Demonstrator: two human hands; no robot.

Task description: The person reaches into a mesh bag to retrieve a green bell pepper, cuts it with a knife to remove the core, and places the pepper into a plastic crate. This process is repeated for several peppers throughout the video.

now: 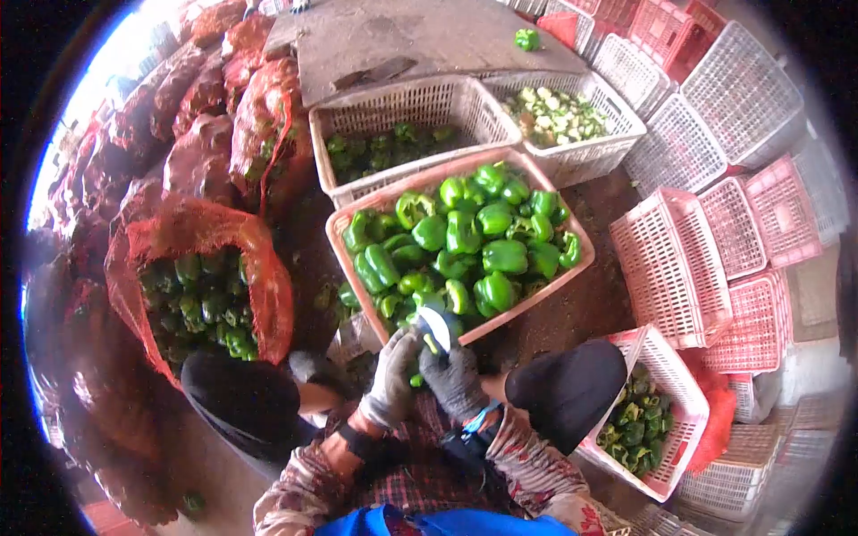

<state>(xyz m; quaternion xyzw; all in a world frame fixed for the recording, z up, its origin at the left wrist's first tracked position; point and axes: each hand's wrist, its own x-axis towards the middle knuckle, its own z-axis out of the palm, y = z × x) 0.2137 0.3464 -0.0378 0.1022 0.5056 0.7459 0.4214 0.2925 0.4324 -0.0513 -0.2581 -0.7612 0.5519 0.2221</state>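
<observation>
My left hand [391, 380], in a pale glove, is closed, and what it holds is mostly hidden. Close beside it, my right hand [454, 384] in a dark grey glove is shut on a knife, whose pale curved blade [435, 329] points up toward the crate. Bits of green show between the hands. Just beyond them, a pink crate [341, 255] is heaped with bright green peppers [505, 256].
An open red mesh sack [273, 281] of peppers stands left, beside full sacks [201, 156]. Behind are a crate of darker peppers [402, 183] and one of pale green pieces [581, 161]. A pink-white crate [688, 438] of green pieces and stacked crates [670, 259] stand right.
</observation>
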